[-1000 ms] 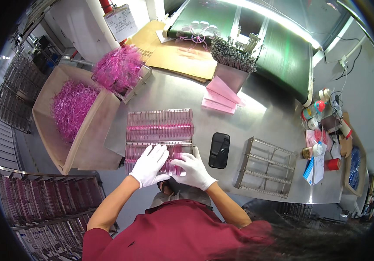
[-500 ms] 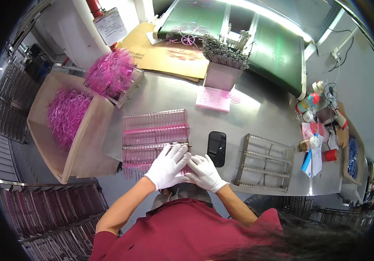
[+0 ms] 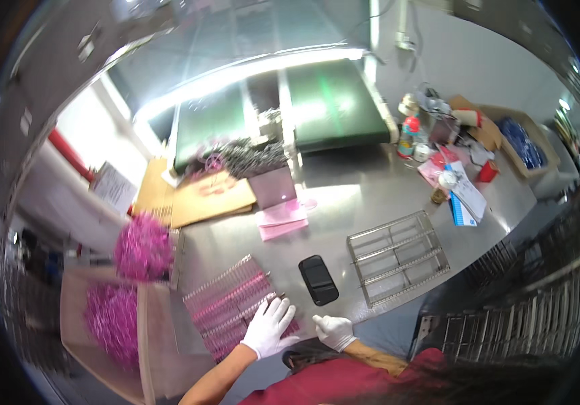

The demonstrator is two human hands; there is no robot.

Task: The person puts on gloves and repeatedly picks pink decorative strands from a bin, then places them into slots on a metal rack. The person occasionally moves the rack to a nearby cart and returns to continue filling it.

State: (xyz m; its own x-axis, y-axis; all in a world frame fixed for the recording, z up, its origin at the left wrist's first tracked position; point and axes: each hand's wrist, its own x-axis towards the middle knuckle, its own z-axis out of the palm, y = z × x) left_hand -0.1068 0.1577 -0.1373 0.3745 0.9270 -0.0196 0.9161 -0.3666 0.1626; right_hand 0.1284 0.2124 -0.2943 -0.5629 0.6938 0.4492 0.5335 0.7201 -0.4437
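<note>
My left hand (image 3: 270,327), in a white glove, lies flat with fingers spread on the near end of a wire rack (image 3: 232,304) filled with rows of pink parts. My right hand (image 3: 334,331), also gloved, rests on the steel table (image 3: 344,202) near its front edge, just right of the rack, fingers loosely curled and holding nothing. A black phone (image 3: 318,279) lies just beyond my right hand.
An empty wire rack (image 3: 398,256) sits to the right. Cardboard boxes with pink tangled parts (image 3: 143,246) (image 3: 108,324) stand at the left. Pink sheets (image 3: 282,219), a cardboard sheet (image 3: 202,196) and a green conveyor (image 3: 303,108) lie beyond. Bottles and clutter (image 3: 438,169) fill the far right.
The view has swung and tilted sharply. My right hand has come off the pink rack and now sits on the table to its right; my left hand stays on the rack.
</note>
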